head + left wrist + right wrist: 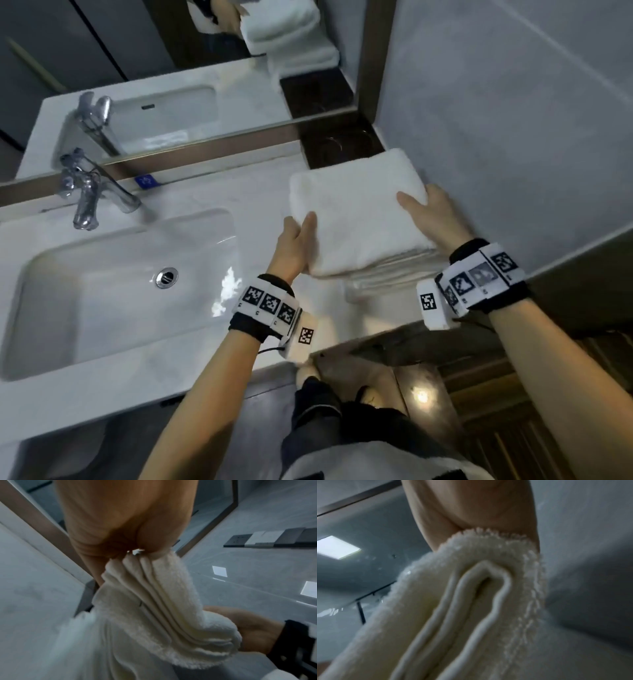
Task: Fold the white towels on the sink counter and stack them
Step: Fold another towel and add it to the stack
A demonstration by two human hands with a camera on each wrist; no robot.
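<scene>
A folded white towel [359, 219] is held over the right end of the sink counter [260, 198], by the wall. My left hand [294, 240] grips its left edge, thumb on top and fingers underneath. My right hand [431, 212] grips its right edge the same way. A second folded towel [380, 282] lies under it on the counter, mostly hidden. In the left wrist view the towel's layered edges [154, 601] run from my left hand [120, 520] towards my right hand [248, 628]. The right wrist view shows the folded end [471, 601] below my right hand [471, 507].
A white basin [51, 308] with a chrome faucet [89, 195] fills the counter's left part. A mirror [171, 68] runs behind, with a dark ledge [339, 144] at its right end. A grey wall [513, 137] stands right beside the towels. The counter's front edge [342, 346] is close to my wrists.
</scene>
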